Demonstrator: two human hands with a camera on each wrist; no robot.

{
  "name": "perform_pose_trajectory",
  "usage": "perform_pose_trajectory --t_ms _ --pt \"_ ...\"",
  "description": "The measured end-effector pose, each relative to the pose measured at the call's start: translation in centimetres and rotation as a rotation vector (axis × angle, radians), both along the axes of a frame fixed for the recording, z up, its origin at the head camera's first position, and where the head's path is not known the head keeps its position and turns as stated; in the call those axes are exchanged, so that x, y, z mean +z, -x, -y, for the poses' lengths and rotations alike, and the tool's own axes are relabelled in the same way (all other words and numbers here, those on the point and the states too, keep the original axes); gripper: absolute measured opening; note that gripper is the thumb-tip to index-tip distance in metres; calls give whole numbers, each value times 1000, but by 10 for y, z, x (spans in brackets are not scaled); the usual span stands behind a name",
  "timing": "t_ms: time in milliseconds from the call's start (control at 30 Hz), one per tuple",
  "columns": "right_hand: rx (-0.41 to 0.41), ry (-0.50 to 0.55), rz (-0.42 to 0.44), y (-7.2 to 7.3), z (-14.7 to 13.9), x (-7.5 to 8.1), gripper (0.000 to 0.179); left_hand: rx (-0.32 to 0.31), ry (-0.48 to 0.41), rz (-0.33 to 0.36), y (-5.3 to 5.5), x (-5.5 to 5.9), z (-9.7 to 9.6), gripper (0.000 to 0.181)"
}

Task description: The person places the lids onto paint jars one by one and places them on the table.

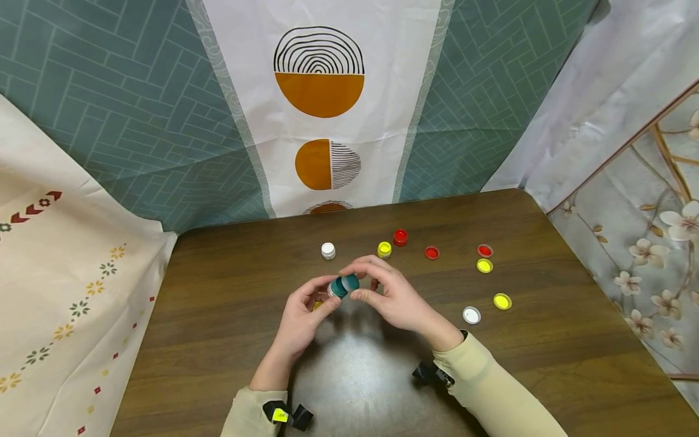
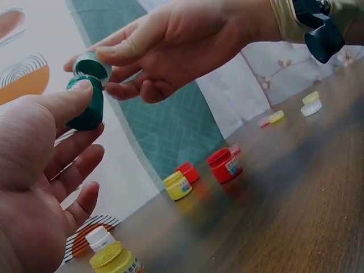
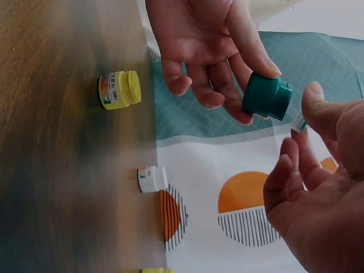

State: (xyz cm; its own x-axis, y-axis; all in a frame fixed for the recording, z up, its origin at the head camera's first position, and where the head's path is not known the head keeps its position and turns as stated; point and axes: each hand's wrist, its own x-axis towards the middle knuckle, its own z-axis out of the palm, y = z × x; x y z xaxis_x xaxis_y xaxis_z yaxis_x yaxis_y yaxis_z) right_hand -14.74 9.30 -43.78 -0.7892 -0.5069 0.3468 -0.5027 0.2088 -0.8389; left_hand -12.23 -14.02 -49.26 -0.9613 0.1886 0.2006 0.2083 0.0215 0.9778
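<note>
My left hand [image 1: 303, 315] holds a small green paint jar [image 3: 264, 96] between thumb and fingers, raised above the table and tilted. Its screw lid [image 2: 98, 68] is off and pinched by the thumb and fingers of my right hand [image 1: 395, 294]. In the head view the lid sits right at the jar's mouth; the right wrist view shows a narrow gap between them. A yellow paint jar [image 3: 119, 90] stands on the table by the left hand, mostly hidden behind it in the head view. One red jar [image 2: 224, 165] stands near the right hand.
Farther back on the wooden table [image 1: 229, 267] stand a white jar [image 1: 327, 251], a yellow jar [image 1: 384, 249] and another red jar [image 1: 400, 237]. Several loose lids lie to the right, including a white lid [image 1: 472, 315] and a yellow lid [image 1: 502, 301]. Patterned cloth hangs behind.
</note>
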Motion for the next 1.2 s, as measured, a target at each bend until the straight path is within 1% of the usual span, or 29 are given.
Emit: perform_pose_trajectory --t_ms 200,300,533,800,933,1100,1200 --pt "-1 -102 -44 -1 -1 1 41 -7 16 -1 -1 -1 0 37" --pt "-1 -136 -75 -2 0 2 43 -17 22 3 -1 -1 0 37" --pt "13 -165 -137 -1 0 5 40 -34 17 19 -3 1 0 37" --pt "43 -151 -152 0 -1 8 43 -50 39 10 -1 1 0 36" --pt "52 -185 -180 1 -2 9 43 -57 50 26 -2 2 1 36" --pt "36 -263 -232 1 -4 11 40 -56 65 40 -2 2 1 37" --pt "14 -299 -267 1 -5 11 39 -54 72 37 -2 2 1 36"
